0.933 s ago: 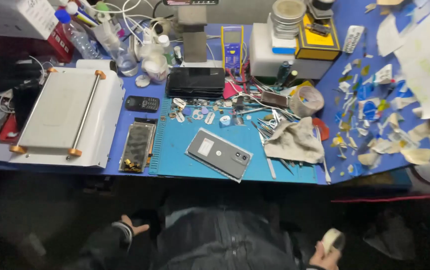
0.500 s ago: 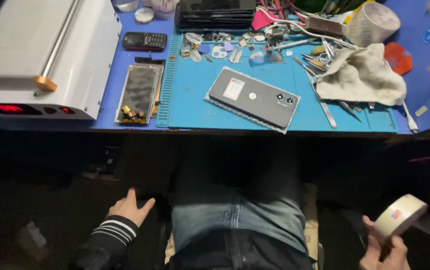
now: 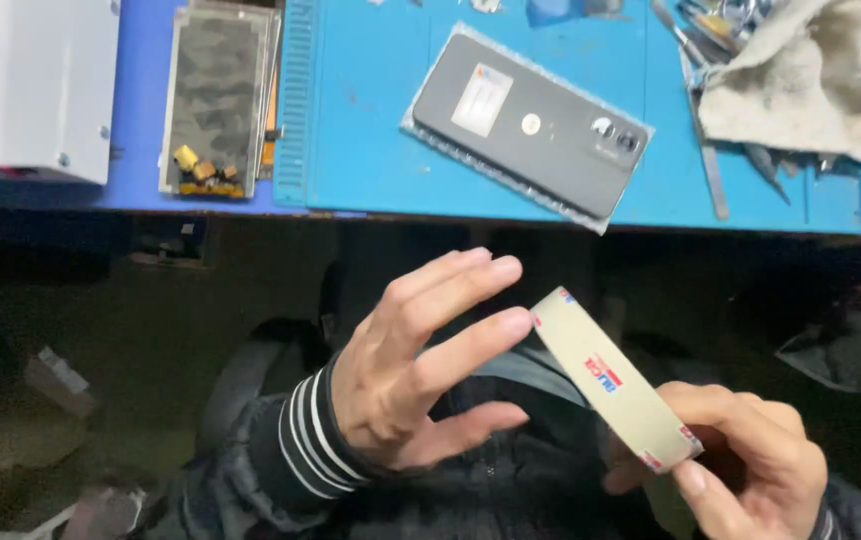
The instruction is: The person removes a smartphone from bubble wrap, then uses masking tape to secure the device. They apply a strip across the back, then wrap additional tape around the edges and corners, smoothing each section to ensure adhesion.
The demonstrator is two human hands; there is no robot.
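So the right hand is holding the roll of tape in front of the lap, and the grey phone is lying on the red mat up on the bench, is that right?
Not quite: the mat is blue, not red. The head view shows the grey phone lying on it, back up, while the right hand holds the roll of tape in front of the lap.

Grey phone [image 3: 530, 126], blue mat [image 3: 370, 110], striped black-white cuff [image 3: 305, 430]

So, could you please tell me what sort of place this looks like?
Most likely a phone repair bench. A grey smartphone lies back-up on a blue work mat, a bare display panel lies beside the mat, and metal hand tools lie by a rag.
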